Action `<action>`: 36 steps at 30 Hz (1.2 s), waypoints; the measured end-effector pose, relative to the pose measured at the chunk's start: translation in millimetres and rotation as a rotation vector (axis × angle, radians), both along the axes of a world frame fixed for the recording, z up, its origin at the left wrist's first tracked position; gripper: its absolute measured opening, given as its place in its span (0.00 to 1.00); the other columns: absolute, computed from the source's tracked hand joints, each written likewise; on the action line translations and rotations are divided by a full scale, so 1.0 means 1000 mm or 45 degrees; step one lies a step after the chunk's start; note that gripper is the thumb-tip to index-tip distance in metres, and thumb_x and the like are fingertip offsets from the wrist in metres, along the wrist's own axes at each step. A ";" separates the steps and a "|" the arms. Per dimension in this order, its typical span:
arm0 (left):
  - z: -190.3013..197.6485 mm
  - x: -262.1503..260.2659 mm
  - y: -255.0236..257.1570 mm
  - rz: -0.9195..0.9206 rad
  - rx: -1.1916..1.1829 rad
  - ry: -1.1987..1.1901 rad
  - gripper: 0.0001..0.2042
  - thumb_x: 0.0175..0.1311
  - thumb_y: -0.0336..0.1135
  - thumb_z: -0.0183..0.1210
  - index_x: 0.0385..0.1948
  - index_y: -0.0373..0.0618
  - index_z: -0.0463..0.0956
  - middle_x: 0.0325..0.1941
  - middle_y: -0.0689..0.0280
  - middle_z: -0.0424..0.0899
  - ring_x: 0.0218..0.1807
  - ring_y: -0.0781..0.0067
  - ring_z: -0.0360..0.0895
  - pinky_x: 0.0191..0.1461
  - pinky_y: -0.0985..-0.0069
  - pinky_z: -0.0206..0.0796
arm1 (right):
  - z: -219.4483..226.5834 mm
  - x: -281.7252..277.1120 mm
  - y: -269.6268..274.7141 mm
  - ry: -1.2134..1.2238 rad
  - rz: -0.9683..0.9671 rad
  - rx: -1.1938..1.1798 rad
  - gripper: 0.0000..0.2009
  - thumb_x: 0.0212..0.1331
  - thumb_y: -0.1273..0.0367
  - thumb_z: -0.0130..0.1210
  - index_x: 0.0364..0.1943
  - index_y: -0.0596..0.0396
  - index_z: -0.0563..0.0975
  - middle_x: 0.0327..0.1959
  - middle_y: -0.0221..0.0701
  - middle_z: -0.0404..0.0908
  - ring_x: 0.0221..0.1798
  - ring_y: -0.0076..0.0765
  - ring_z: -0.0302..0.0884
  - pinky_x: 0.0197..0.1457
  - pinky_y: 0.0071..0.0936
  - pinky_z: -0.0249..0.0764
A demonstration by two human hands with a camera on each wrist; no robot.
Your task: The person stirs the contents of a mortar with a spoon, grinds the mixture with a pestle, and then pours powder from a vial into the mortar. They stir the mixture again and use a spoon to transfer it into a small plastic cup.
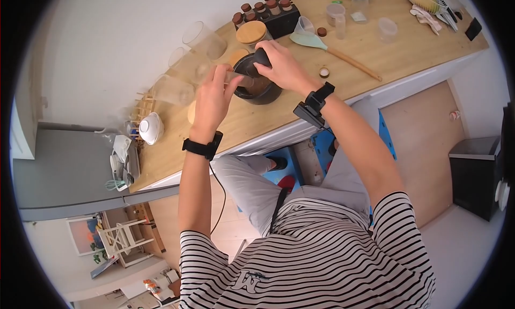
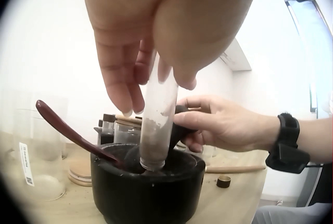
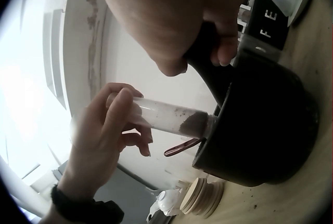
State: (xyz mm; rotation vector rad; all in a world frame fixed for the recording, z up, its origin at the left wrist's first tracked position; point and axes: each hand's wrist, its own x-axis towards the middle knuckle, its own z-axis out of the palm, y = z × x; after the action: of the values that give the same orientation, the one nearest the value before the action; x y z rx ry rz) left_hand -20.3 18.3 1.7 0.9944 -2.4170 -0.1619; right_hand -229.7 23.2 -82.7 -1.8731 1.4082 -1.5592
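My left hand [image 1: 210, 100] pinches a glass tube [image 2: 154, 125] of brown powder, mouth down in the black mortar [image 2: 147, 182]; my right hand [image 1: 284, 68] grips the pestle [image 3: 210, 68].

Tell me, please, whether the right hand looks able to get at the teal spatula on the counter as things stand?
Probably not at once: the right hand has its grip on the black pestle in the mortar. The teal spatula lies just beyond it, nothing between, so letting go should free it.
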 end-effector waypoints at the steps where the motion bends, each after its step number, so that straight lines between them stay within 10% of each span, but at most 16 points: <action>1: 0.004 0.001 0.000 -0.017 0.033 0.001 0.13 0.70 0.32 0.66 0.50 0.40 0.74 0.41 0.55 0.82 0.34 0.57 0.84 0.36 0.67 0.74 | -0.002 -0.001 -0.002 0.008 0.003 0.001 0.21 0.63 0.67 0.65 0.55 0.59 0.71 0.50 0.49 0.78 0.53 0.63 0.78 0.54 0.49 0.77; 26: -0.004 0.020 0.029 -0.121 -0.240 -0.052 0.17 0.56 0.16 0.65 0.48 0.38 0.82 0.49 0.57 0.84 0.46 0.53 0.83 0.46 0.62 0.77 | -0.014 -0.011 0.015 0.114 0.032 -0.014 0.21 0.66 0.70 0.63 0.61 0.57 0.73 0.57 0.44 0.76 0.59 0.58 0.75 0.61 0.44 0.74; 36: -0.001 0.033 0.023 0.066 -0.164 -0.029 0.15 0.65 0.26 0.66 0.52 0.40 0.78 0.45 0.54 0.81 0.38 0.51 0.82 0.38 0.59 0.74 | -0.013 -0.010 0.017 0.142 0.014 -0.025 0.20 0.67 0.69 0.63 0.61 0.56 0.72 0.56 0.43 0.76 0.59 0.58 0.75 0.62 0.44 0.74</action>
State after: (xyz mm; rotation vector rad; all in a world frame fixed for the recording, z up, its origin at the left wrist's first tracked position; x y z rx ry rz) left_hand 12.6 41.1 0.9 1.0041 -2.3861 0.0237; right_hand -239.9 40.2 -95.3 -2.0034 1.4315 -1.4894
